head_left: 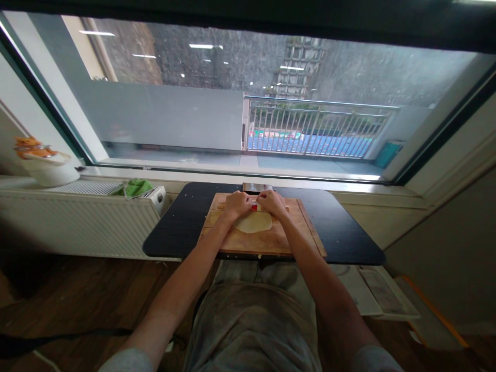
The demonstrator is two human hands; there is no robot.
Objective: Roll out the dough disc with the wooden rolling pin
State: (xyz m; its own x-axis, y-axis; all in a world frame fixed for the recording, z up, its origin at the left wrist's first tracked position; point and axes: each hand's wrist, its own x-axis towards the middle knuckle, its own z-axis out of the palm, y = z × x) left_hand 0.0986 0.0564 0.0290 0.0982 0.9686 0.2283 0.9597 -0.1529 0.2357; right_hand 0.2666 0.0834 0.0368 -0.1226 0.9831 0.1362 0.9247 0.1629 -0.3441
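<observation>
A flat, pale sheet of dough (253,222) lies on a wooden cutting board (267,247). At its far edge, a light rolling pin (254,206) lies crosswise, with a red and white patch at its middle. My left hand (237,204) is closed over the pin's left part, and my right hand (272,202) over its right part. Both sets of fingers curl down around it and hide much of its length. Only short pieces of the pin show between the hands and at the outer ends.
The board rests on a black table (344,232) against a window sill. Behind the board lies a dark flat object (257,188). Left of the table stands a white radiator (96,222) with a green cloth (135,188) and a white container (52,168) on top.
</observation>
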